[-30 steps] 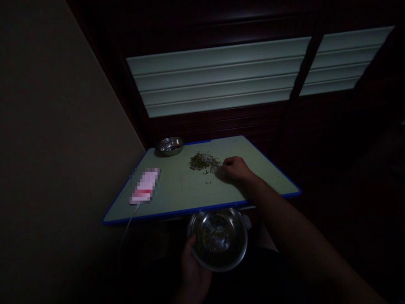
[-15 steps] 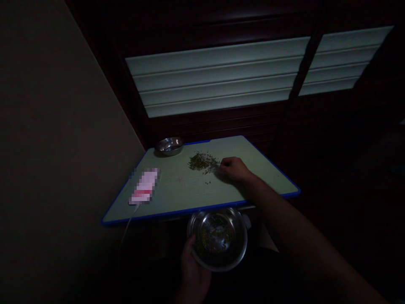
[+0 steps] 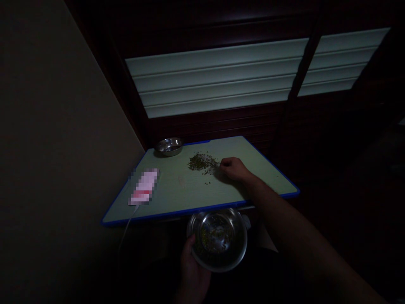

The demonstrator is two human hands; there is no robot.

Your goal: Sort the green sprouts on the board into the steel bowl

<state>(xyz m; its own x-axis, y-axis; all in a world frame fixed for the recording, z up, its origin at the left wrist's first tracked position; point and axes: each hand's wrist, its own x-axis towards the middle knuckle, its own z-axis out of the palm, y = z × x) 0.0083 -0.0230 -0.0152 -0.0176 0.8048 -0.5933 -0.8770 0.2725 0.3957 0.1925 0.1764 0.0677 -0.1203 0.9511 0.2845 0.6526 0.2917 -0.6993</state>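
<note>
My left hand (image 3: 194, 270) grips a round stainless steel bowl (image 3: 238, 253) by its left rim, just below the front edge of the table. Small greenish grains show inside the bowl. On the pale green tabletop (image 3: 164, 198) lies a loose pile of small dark green beans (image 3: 199, 162), with whitish grains mixed in on its right side. My right hand (image 3: 234, 168) rests at the right edge of this pile, fingers curled and pressed together; whatever they hold is hidden or too small to name.
A second steel bowl (image 3: 170, 147) stands at the table's back left corner. A blurred-out phone (image 3: 145, 185) with a white cable (image 3: 127, 228) lies at the left. The table has a blue edge (image 3: 202, 210). Dark louvred panels (image 3: 218, 80) rise behind it, a wall (image 3: 63, 126) at left.
Almost nothing differs. Both hands, the held bowl and the pile stay in nearly the same places.
</note>
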